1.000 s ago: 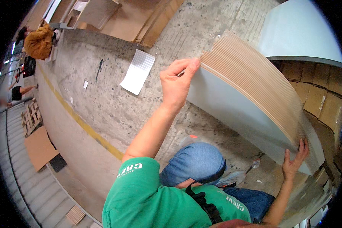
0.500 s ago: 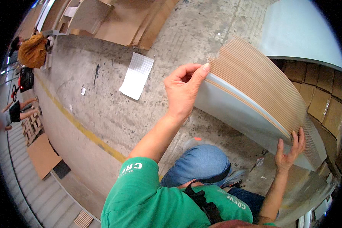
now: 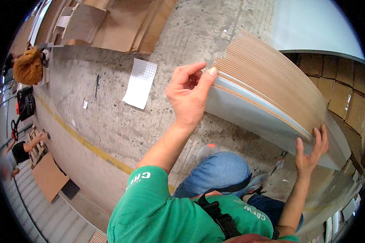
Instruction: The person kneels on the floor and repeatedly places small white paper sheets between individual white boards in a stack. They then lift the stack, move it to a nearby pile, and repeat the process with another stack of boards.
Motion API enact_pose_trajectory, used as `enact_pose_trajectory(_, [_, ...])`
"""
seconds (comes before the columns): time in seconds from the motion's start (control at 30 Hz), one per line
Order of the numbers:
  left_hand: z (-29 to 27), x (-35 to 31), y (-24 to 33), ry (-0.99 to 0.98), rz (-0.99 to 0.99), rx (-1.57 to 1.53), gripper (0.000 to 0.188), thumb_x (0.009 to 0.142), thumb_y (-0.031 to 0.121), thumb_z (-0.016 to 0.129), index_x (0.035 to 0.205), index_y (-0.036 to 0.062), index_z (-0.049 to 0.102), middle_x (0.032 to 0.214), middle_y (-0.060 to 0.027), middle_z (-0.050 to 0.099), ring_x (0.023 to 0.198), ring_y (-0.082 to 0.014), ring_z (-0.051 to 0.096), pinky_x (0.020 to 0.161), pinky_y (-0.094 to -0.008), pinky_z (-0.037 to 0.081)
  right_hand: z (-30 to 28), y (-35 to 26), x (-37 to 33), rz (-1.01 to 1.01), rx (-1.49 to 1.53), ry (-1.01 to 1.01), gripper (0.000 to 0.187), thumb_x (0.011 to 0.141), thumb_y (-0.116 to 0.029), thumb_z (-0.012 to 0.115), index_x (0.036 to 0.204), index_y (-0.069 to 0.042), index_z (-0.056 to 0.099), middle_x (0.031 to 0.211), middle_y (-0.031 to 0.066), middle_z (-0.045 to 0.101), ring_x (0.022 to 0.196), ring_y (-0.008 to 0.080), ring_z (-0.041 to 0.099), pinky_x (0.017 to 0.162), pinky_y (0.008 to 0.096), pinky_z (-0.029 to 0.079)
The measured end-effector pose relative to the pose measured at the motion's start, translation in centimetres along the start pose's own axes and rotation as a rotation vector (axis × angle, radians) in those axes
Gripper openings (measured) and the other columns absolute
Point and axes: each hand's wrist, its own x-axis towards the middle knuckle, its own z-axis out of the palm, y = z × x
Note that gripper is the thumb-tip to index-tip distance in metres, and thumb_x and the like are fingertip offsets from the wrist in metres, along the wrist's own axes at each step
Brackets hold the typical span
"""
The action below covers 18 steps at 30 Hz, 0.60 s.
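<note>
- While the left hand point(image 3: 189, 95) works at one end of the top edges, the stack of thin panels point(image 3: 267, 73) stands on edge just to its right, running down to the right hand point(image 3: 310, 159).
- Left hand: fingers curled, thumb tip on the near corner. Whether the fingers pinch a panel behind the thumb: cannot tell.
- Right hand: open, thumb apart, fingertips resting on the panel edges toward the other end; nothing gripped.
- Between the two hands, a few front panels point(image 3: 247, 115), pale grey on the face, lean a little away from the rest; a narrow pale strip shows in the gap.
- Step in hand, my reading: leafing the nearest panels off the stack, the left hand parting them while the right steadies the edges.
- Next move would call for a firm left pinch on the chosen panels only, with the right hand holding the others back so the tall stack does not fan toward the knee point(image 3: 215, 174).
- Surroundings: white sheet point(image 3: 140, 84) on the floor point(image 3: 190, 40), left of the left hand; brown cartons point(image 3: 336, 97) beyond the right hand.
</note>
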Motion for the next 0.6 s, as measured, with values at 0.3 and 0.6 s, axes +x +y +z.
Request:
enact_pose_trajectory(0.3, [-1.0, 0.6, -0.5, -0.138, 0.047, 0.013, 0.006, 0.074, 0.002, 0.065, 0.077, 0.0020, 0.060, 0.072, 0.0023, 0.053, 0.065, -0.0048, 0.047, 0.063, -0.0191, 0.038, 1.4, -7.1, 4.3, -0.248, 0.096, -0.015, 0.057, 0.066, -0.025, 0.072, 0.115, -0.008, 0.050, 0.129, 0.0162, 0.040, 0.121, 0.0337, 0.033, 0.100, 0.0444, 0.026])
enact_pose_trajectory(0.6, [0.6, 0.6, -0.1, -0.084, -0.123, -0.078, 0.011, 0.079, 0.012, 0.066, 0.079, 0.0021, 0.061, 0.074, 0.0026, 0.057, 0.065, -0.0027, 0.048, 0.058, -0.0171, 0.038, 3.5, -7.7, 4.0, -0.173, 0.257, 0.034, 0.053, 0.062, -0.014, 0.074, 0.108, -0.006, 0.050, 0.124, 0.0148, 0.045, 0.118, 0.0339, 0.036, 0.098, 0.0413, 0.030])
